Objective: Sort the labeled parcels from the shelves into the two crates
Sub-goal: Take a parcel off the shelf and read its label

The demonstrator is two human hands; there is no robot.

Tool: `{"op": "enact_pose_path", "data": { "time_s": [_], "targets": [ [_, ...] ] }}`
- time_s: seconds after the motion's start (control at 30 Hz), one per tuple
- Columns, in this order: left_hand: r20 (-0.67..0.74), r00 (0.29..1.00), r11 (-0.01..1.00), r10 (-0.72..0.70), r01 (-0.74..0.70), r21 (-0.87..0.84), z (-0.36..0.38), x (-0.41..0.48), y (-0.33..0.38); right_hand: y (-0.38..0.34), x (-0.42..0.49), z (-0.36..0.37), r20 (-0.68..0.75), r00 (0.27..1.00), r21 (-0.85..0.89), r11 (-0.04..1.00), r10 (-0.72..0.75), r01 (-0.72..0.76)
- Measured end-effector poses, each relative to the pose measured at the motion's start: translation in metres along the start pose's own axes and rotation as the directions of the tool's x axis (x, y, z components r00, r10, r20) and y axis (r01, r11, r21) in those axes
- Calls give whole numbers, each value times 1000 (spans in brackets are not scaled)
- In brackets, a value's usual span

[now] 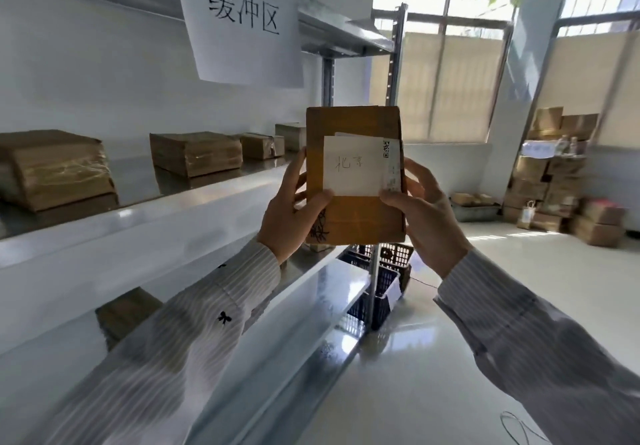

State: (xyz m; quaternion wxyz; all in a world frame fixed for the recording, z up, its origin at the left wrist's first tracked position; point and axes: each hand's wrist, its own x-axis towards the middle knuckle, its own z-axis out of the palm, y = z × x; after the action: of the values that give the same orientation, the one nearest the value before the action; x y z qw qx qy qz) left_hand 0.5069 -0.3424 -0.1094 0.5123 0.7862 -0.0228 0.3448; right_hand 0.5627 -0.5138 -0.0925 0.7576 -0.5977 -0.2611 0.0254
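Upright cardboard parcel [353, 216] gripped by left hand [294, 212] and right hand [426, 216], metal shelf [138, 178] at 9 o'clock, dark crates [398, 256] at 6 o'clock, stacked boxes [554, 185] at 3 o'clock, glossy floor [450, 375]

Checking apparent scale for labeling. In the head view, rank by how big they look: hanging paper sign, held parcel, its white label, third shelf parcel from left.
1-2. hanging paper sign, held parcel: about alike, unranked (sign cropped at top).
3. white label
4. third shelf parcel
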Motion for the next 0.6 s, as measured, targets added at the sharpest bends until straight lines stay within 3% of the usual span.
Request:
{"op": "enact_pose_path", "data": {
  "time_s": [0.6],
  "targets": [
    [196,980,993,29,-6,-120,163,144,-98,79,139,-137,-212,977,-7,999,32,-34]
  ]
}}
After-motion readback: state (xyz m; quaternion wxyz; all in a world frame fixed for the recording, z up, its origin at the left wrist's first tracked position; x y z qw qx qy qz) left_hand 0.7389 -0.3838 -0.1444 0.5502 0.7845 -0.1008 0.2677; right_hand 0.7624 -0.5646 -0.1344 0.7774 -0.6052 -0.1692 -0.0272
